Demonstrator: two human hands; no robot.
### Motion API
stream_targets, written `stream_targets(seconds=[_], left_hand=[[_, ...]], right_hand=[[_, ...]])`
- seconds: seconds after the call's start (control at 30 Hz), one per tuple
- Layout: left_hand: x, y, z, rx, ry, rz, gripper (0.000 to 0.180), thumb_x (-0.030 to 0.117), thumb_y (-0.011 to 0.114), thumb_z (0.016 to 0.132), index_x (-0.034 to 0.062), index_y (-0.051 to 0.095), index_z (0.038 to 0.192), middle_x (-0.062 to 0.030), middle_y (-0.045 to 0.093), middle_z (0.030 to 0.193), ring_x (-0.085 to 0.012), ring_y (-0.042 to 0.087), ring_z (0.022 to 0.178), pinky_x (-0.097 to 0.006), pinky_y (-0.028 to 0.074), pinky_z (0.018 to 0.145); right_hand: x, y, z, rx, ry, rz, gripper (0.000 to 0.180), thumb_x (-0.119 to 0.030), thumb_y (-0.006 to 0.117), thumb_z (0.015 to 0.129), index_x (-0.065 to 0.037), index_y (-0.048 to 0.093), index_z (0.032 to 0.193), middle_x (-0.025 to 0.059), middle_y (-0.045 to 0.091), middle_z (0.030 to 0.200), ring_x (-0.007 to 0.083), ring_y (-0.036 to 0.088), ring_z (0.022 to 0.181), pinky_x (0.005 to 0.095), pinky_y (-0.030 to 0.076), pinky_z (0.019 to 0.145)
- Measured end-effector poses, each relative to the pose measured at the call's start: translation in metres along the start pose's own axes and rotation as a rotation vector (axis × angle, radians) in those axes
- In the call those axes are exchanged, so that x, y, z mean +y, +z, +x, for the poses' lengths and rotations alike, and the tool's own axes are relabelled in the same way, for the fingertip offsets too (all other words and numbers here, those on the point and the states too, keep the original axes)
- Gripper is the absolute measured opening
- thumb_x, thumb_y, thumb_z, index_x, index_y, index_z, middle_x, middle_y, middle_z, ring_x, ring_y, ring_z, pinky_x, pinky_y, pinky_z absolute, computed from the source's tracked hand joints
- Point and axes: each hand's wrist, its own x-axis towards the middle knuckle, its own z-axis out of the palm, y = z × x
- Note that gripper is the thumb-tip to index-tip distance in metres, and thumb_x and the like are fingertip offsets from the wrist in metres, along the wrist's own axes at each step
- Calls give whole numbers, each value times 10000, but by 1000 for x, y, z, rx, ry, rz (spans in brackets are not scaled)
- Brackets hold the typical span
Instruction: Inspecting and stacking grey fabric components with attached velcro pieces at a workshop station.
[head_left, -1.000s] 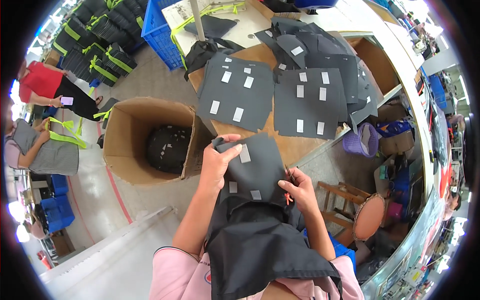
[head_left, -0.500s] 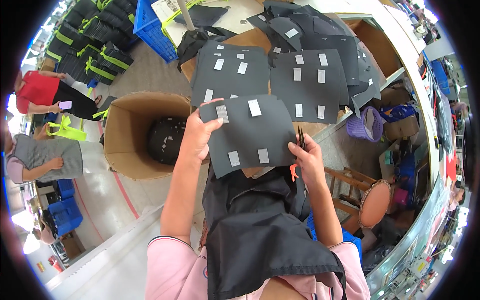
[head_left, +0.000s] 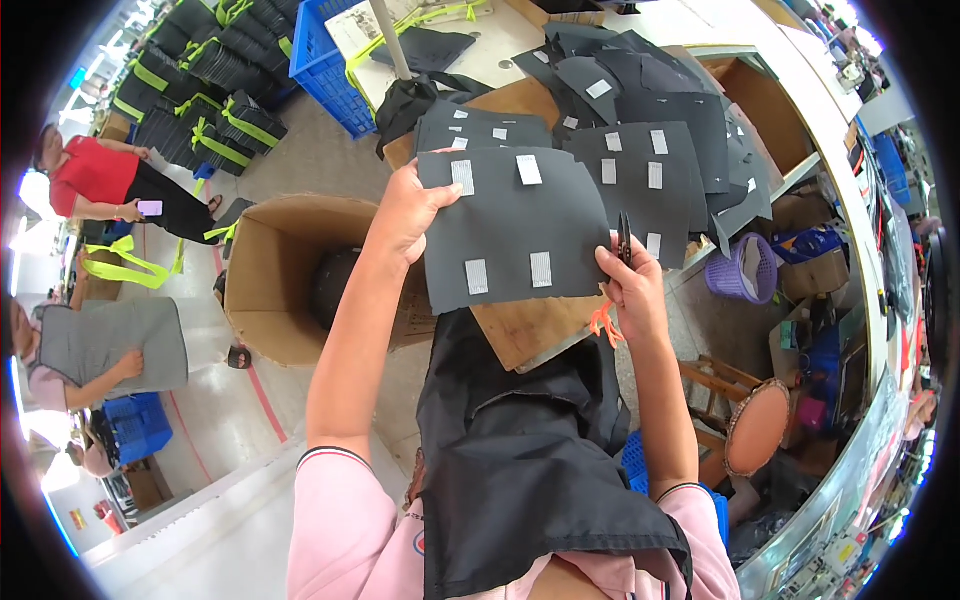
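A dark grey fabric panel point(head_left: 520, 225) with white label pieces near its corners is held up in front of me. My left hand point(head_left: 405, 215) is closed on its left edge, thumb on the front beside a label. Closed at the lower right edge, my right hand point(head_left: 638, 290) pinches the panel and also keeps thread snips point(head_left: 625, 240), blades pointing up. An orange cord point(head_left: 605, 322) dangles below that hand. Behind the panel lie a stack of similar panels point(head_left: 490, 128) and another labelled panel stack point(head_left: 640, 170) on a brown board point(head_left: 525, 325).
At left stands an open cardboard box point(head_left: 285, 290) with dark pieces inside. A purple basket point(head_left: 742, 270) and a round-topped stool point(head_left: 757, 428) are at right. A blue crate point(head_left: 335, 70) and bundled dark stacks point(head_left: 200, 60) lie far left, near two people.
Both hands have raised the panel farther away from me, and it covers more of the stack behind. The brown board now shows below it. My view has shifted slightly.
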Motion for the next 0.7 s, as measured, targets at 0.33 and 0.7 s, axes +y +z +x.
stream_targets(seconds=[0.33, 0.7], left_hand=[[15, 53, -53, -217, 805, 1201, 1057, 429, 765, 609, 65, 178, 1408, -144, 188, 1461, -301, 96, 1374, -492, 55, 1082], [-41, 67, -62, -434, -259, 358, 381, 210, 708, 701, -10, 608, 995, -109, 639, 886, -187, 610, 826, -305, 483, 691]], right_hand=[[-41, 3, 4, -367, 62, -438, 85, -24, 665, 746, -43, 623, 818, -86, 473, 672, -13, 398, 551, 163, 279, 457], [-50, 15, -5, -306, -150, -489, 154, -26, 646, 761, 0, 602, 906, -11, 555, 763, 41, 493, 693, 188, 391, 596]])
